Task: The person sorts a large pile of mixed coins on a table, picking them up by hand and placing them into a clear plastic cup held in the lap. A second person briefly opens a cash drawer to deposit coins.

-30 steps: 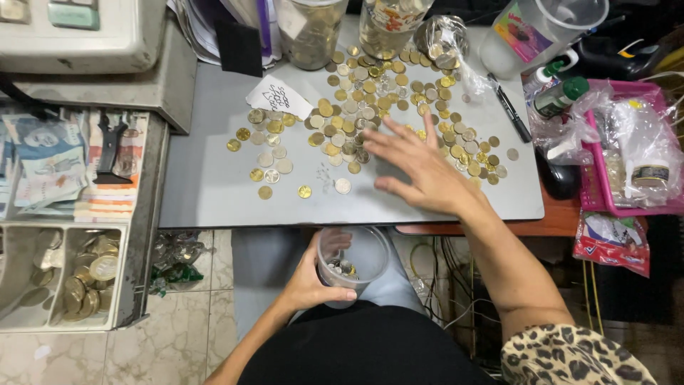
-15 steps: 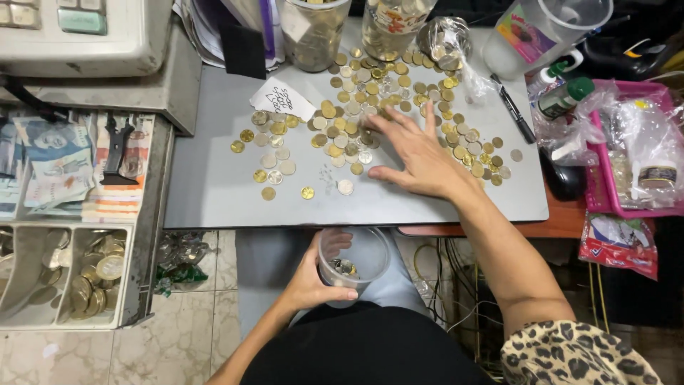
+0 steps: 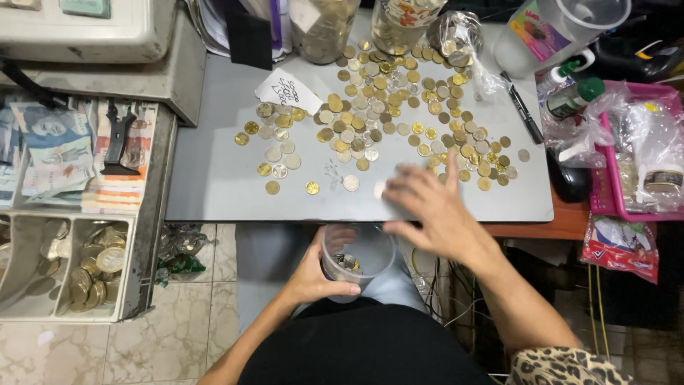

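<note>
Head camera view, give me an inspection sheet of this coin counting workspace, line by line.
Surface: grey board, coins scattered across it.
Job's things: clear plastic cup below the edge, a few coins inside.
Clutter: paper slip, jars, black marker, pink basket.
Hands: left hand grips the cup; right hand at the board's front edge.
Cables: yellow wires under the desk.
Surroundings: open cash drawer, tiled floor.

Right hand (image 3: 434, 210) blurred; jar (image 3: 324, 28) tops cut off
</note>
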